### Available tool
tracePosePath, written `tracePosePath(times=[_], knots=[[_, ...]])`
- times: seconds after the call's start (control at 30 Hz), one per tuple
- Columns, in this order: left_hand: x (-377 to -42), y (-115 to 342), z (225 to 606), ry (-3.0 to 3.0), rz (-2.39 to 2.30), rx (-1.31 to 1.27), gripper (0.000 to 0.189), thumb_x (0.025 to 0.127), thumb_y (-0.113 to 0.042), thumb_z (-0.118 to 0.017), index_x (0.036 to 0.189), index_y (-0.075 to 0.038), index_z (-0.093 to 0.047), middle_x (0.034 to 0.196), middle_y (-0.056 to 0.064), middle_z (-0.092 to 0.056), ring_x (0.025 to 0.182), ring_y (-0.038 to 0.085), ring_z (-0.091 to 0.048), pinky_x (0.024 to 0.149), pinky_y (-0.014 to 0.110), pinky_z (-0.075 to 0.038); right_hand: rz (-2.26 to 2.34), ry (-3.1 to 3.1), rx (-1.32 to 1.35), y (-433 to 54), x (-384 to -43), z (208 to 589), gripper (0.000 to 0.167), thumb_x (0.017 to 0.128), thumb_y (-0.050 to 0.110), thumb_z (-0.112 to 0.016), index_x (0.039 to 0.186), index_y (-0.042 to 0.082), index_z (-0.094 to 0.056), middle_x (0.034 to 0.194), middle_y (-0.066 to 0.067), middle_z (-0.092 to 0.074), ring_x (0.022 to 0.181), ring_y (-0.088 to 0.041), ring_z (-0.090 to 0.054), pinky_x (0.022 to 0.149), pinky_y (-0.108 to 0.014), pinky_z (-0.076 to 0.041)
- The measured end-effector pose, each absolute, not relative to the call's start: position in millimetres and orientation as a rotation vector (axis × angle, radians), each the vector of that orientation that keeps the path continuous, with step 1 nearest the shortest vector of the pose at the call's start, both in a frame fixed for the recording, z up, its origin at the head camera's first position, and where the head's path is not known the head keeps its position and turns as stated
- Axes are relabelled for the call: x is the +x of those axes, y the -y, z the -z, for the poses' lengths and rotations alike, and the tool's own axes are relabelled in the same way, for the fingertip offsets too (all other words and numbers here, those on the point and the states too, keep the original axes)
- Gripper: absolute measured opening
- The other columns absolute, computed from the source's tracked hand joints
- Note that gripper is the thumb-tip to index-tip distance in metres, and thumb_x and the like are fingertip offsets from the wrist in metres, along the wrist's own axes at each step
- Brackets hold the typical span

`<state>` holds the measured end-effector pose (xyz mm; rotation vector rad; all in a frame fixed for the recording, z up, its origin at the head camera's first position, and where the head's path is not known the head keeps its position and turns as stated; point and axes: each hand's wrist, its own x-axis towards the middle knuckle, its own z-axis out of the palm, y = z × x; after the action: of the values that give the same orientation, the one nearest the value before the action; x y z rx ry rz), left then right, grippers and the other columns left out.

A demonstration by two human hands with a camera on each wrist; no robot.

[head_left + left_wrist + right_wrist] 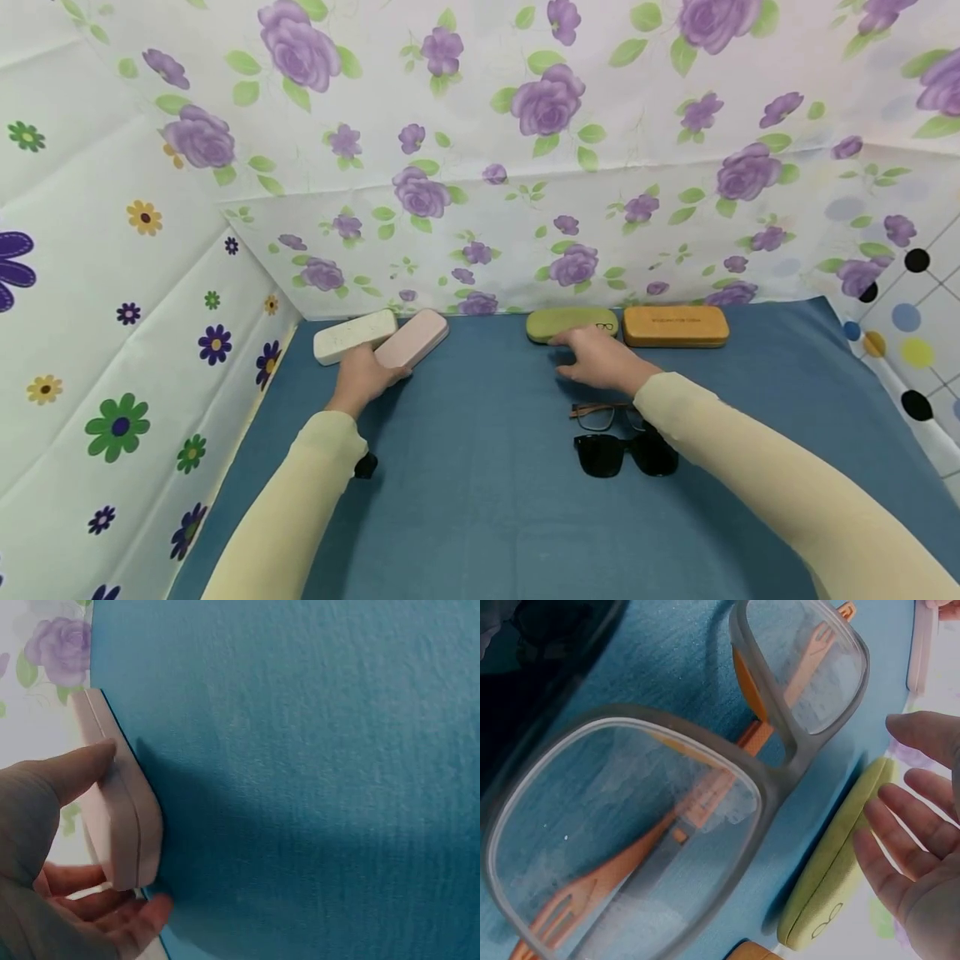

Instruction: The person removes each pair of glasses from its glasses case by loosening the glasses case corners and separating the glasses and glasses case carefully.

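A pink glasses case (420,333) lies slanted at the back left, its near end in my left hand (362,379). The left wrist view shows the thumb on the side of this case (127,802) and the fingers around its lower end. Beside it, partly covered by the hand, is a white glasses case (347,335). My right hand (600,358) has spread, relaxed fingers right at the front of a green glasses case (562,320). Clear-lensed eyeglasses (780,778) with orange-brown temples lie below that hand.
An orange-brown glasses case (675,327) sits to the right of the green one, along the flowered back wall (495,225). Black sunglasses (602,456) rest in front of the eyeglasses, partly under the right sleeve. Blue cloth (480,500) covers the table.
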<state>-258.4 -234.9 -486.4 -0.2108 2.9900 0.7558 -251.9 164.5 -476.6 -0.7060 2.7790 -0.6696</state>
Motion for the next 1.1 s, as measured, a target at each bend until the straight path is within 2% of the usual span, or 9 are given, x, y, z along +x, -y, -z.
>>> tracePosePath(times=[0.1, 0.3, 0.57, 0.7, 1.1], knots=[[-261.1, 235.6, 490.9, -2.979, -0.782, -0.170, 0.085, 0.071, -0.039, -0.080, 0.141, -0.011, -0.042, 0.132, 0.018, -0.052, 0.115, 0.033, -0.053, 0.095, 0.048, -0.044, 0.668, -2.776, -0.703, -164.6, -252.7, 477.9, 0.049, 0.083, 0.025, -0.071, 0.128, 0.011, -0.057, 0.127, -0.005, -0.060, 0.116, -0.023, -0.057, 0.089, -0.042, -0.050], [-262.2, 234.4, 490.8, -2.979, -0.767, -0.188, 0.085, 0.070, -0.035, -0.082, 0.140, -0.009, -0.043, 0.131, 0.018, -0.053, 0.115, 0.034, -0.054, 0.094, 0.049, -0.044, 0.684, -2.763, -0.697, -167.3, -252.2, 478.3, 0.050, 0.083, 0.025, -0.071, 0.129, 0.011, -0.057, 0.128, -0.006, -0.059, 0.117, -0.024, -0.057, 0.089, -0.042, -0.050], [-259.7, 231.9, 490.6, -2.969, -0.745, -0.267, 0.072, 0.068, -0.039, -0.082, 0.124, -0.002, -0.056, 0.116, 0.017, -0.062, 0.103, 0.030, -0.060, 0.085, 0.045, -0.050, 0.683, -2.759, -0.675, -172.8, -252.4, 479.5, 0.051, 0.083, 0.026, -0.071, 0.130, 0.011, -0.056, 0.129, -0.005, -0.059, 0.118, -0.024, -0.056, 0.092, -0.044, -0.049], [-258.7, 226.6, 489.2, -2.957, -0.742, -0.272, 0.073, 0.068, -0.042, -0.081, 0.124, -0.002, -0.056, 0.116, 0.016, -0.062, 0.101, 0.029, -0.060, 0.085, 0.044, -0.050, 0.677, -2.772, -0.675, -176.8, -253.5, 481.7, 0.052, 0.082, 0.026, -0.072, 0.129, 0.011, -0.056, 0.128, -0.006, -0.059, 0.118, -0.023, -0.056, 0.093, -0.043, -0.048], [-258.1, 184.2, 483.2, -2.968, -0.812, 0.055, 0.075, 0.065, -0.046, -0.083, 0.124, -0.008, -0.058, 0.117, 0.011, -0.063, 0.101, 0.024, -0.060, 0.086, 0.042, -0.050, 0.698, -2.764, -0.658, -183.6, -253.7, 482.3, 0.054, 0.080, 0.026, -0.074, 0.129, 0.011, -0.057, 0.128, -0.007, -0.060, 0.117, -0.024, -0.057, 0.092, -0.044, -0.049]])
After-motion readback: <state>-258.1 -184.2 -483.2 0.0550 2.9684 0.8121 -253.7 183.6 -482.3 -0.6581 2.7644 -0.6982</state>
